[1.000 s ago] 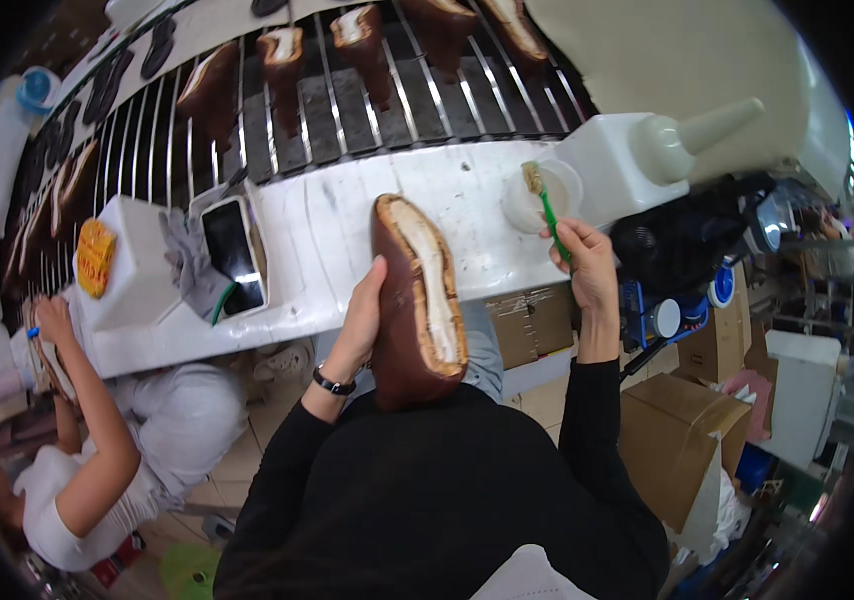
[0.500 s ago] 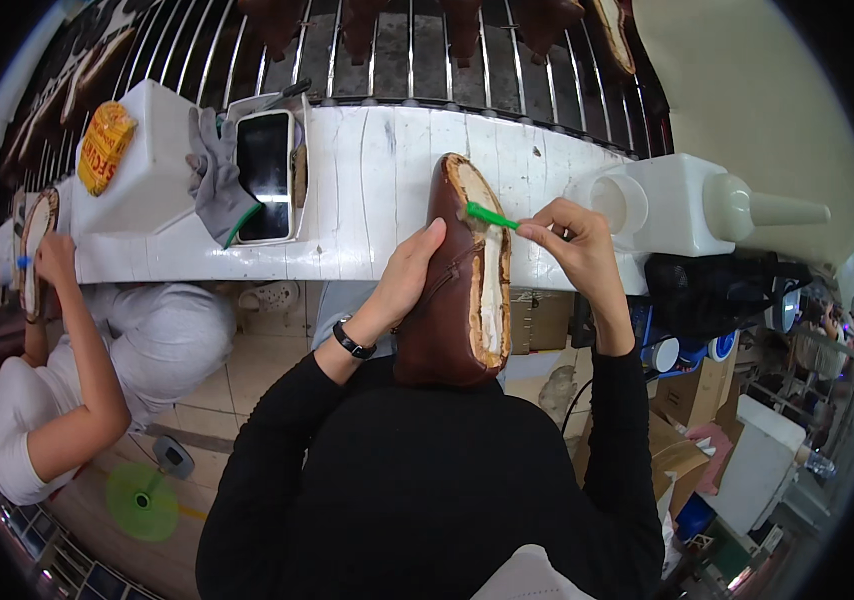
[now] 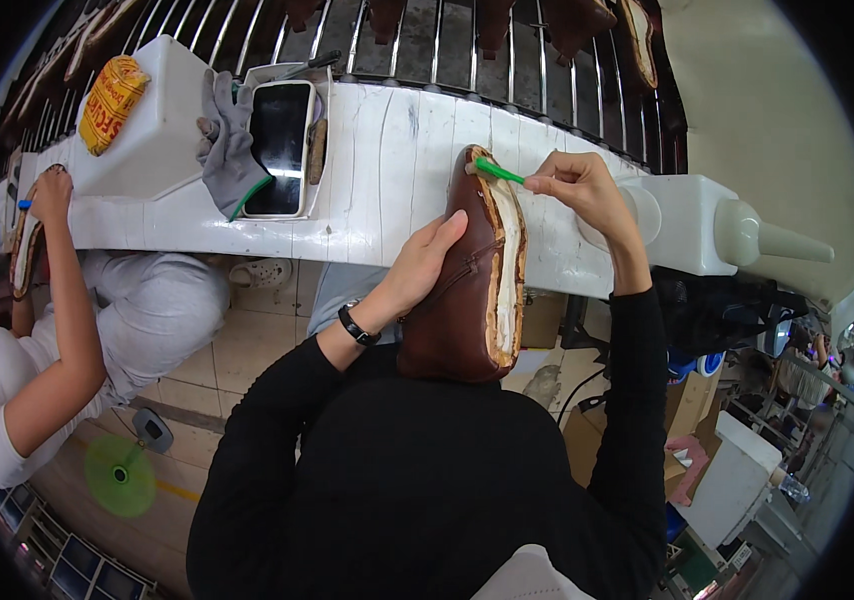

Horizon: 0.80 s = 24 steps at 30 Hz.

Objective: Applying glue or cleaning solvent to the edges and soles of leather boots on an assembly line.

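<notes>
A brown leather shoe upper (image 3: 452,320) lies on its side against my lap and the bench edge. Its underside, with a pale strip down the middle and a tan rim, faces up and to the right. My left hand (image 3: 425,262) is wrapped round the shoe's side, thumb on the leather. In my right hand (image 3: 579,190), thumb and fingers pinch a green-handled brush (image 3: 500,170). The brush's head touches the underside near the toe, at the rim. A white cup (image 3: 637,215) stands close to my right wrist.
A phone (image 3: 280,150) in a tray and a grey glove (image 3: 230,150) lie on the white bench (image 3: 367,180). A white container (image 3: 692,222) stands right. Beyond is a metal-bar rack (image 3: 437,45) with shoes. At left, a co-worker's hand (image 3: 51,190) works on another shoe.
The brush in my right hand has moved up along the shoe's underside, from below the toe to nearer its tip. My left hand still holds the shoe. The view has shifted slightly.
</notes>
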Each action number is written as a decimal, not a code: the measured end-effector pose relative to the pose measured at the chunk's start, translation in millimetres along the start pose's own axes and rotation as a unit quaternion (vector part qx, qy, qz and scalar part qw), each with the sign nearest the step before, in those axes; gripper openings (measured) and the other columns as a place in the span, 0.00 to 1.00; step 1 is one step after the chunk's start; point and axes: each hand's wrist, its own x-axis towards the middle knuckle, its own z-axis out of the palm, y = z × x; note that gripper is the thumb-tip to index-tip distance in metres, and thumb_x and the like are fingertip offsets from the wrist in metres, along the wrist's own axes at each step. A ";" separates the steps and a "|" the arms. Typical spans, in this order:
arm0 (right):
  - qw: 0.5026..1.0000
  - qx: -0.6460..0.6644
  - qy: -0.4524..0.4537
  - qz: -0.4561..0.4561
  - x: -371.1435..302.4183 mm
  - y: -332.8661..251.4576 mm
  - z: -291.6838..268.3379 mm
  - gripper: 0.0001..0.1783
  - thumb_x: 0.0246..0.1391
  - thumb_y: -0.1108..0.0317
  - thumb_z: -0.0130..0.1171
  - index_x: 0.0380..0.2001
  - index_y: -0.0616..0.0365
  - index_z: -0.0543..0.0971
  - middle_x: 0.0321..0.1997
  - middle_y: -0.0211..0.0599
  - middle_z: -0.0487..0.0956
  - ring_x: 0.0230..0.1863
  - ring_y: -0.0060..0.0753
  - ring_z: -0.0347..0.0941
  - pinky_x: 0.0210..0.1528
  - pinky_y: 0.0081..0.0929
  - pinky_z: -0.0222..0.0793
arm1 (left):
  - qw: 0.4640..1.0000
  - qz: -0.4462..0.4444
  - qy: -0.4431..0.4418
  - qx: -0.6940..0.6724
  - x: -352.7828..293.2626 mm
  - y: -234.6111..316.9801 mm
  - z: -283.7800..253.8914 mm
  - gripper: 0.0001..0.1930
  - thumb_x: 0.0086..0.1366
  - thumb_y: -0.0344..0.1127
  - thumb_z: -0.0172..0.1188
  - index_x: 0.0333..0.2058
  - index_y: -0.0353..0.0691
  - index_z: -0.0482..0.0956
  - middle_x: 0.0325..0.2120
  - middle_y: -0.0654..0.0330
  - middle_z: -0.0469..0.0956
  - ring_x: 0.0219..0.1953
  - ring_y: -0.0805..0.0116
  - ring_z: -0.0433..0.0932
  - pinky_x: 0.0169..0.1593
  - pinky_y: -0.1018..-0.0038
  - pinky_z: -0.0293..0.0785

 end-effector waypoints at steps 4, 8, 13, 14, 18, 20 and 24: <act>0.995 0.029 -0.091 0.010 -9.0 -0.4 -11.6 0.10 0.49 0.67 0.69 0.22 0.61 0.82 0.18 0.21 0.72 0.21 0.10 0.56 0.23 0.15 0.49 | 1.000 -0.002 0.011 0.006 -1.2 3.8 0.1 0.29 0.71 0.56 0.45 0.51 0.30 0.70 0.43 0.59 0.76 0.42 0.77 0.74 0.48 0.80 0.70; 0.988 0.057 -0.139 0.027 -21.5 -4.5 -17.5 0.10 0.49 0.66 0.69 0.22 0.60 0.82 0.17 0.20 0.71 0.21 0.10 0.57 0.23 0.15 0.49 | 1.000 0.000 0.004 0.008 1.1 -0.8 -1.8 0.30 0.71 0.56 0.45 0.51 0.30 0.70 0.43 0.59 0.76 0.42 0.77 0.74 0.48 0.80 0.70; 0.999 -0.019 0.014 -0.041 -9.1 -4.9 0.3 0.12 0.50 0.62 0.68 0.21 0.59 0.82 0.13 0.20 0.71 0.15 0.10 0.52 0.18 0.16 0.43 | 1.000 -0.004 0.008 0.002 -0.7 0.2 2.2 0.30 0.71 0.56 0.44 0.51 0.30 0.70 0.43 0.59 0.76 0.43 0.76 0.73 0.50 0.79 0.69; 0.999 -0.016 0.015 -0.038 -2.0 1.2 0.5 0.12 0.50 0.62 0.68 0.21 0.59 0.82 0.13 0.20 0.71 0.15 0.10 0.52 0.18 0.16 0.43 | 1.000 -0.008 0.007 0.004 -0.4 -0.2 2.3 0.30 0.71 0.56 0.44 0.51 0.30 0.70 0.43 0.59 0.76 0.43 0.76 0.73 0.50 0.79 0.69; 1.000 -0.014 -0.005 -0.008 5.5 -10.7 -1.3 0.11 0.52 0.65 0.67 0.22 0.62 0.82 0.17 0.19 0.71 0.21 0.10 0.56 0.23 0.17 0.49 | 1.000 0.001 0.017 0.002 -0.2 -3.3 -0.5 0.29 0.71 0.56 0.44 0.51 0.30 0.71 0.43 0.59 0.76 0.43 0.76 0.73 0.50 0.79 0.69; 0.997 -0.028 -0.065 0.005 -1.5 -20.2 -8.6 0.11 0.50 0.65 0.68 0.23 0.62 0.82 0.17 0.21 0.72 0.21 0.10 0.56 0.23 0.17 0.48 | 1.000 -0.001 0.016 -0.001 0.4 -5.1 -0.9 0.29 0.71 0.56 0.45 0.50 0.30 0.71 0.43 0.59 0.76 0.43 0.77 0.73 0.50 0.79 0.69; 0.995 0.000 -0.098 -0.030 -20.1 -4.4 -14.6 0.13 0.48 0.62 0.70 0.20 0.59 0.83 0.13 0.20 0.70 0.15 0.11 0.51 0.18 0.18 0.41 | 1.000 -0.001 0.009 0.005 0.2 -2.8 0.7 0.29 0.71 0.56 0.45 0.50 0.31 0.71 0.43 0.60 0.76 0.43 0.77 0.73 0.50 0.79 0.69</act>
